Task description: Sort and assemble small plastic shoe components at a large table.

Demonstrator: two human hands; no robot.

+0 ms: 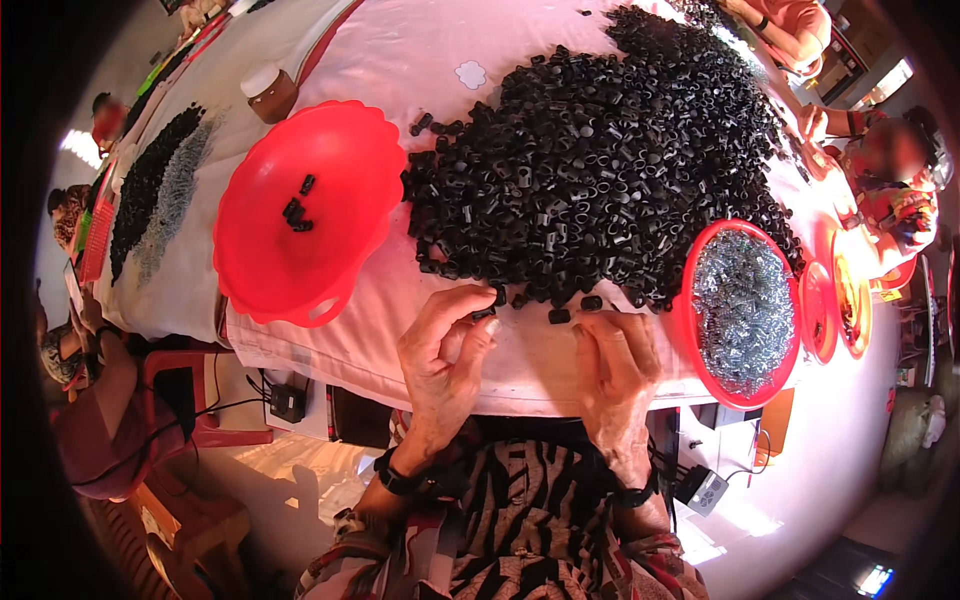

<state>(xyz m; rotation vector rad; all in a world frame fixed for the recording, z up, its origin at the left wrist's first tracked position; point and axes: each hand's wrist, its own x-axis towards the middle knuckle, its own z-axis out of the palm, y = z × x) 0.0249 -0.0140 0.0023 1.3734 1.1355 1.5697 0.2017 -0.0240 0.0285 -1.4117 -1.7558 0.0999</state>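
Observation:
My left hand [440, 345] pinches a small black plastic piece [499, 296] between thumb and fingertips, just above the table edge. My right hand [617, 365] is closed beside it with fingertips low over the cloth. Next to those fingertips are two loose black pieces [559, 316]; whether the fingers grip anything is hidden. Beyond both hands spreads a large heap of short, hollow black plastic pieces [590, 170]. A scalloped red plastic tray [260, 250] at the left holds a few of the same pieces. To the right, a red bowl [684, 330] is full of small shiny metal parts [742, 305].
A brown jar with a pale lid [268, 92] stands behind the tray. Smaller red [818, 325] and orange [862, 290] dishes sit farther right. Co-workers [893, 190] work around the table. Cables and a black adapter [287, 402] are below the front edge.

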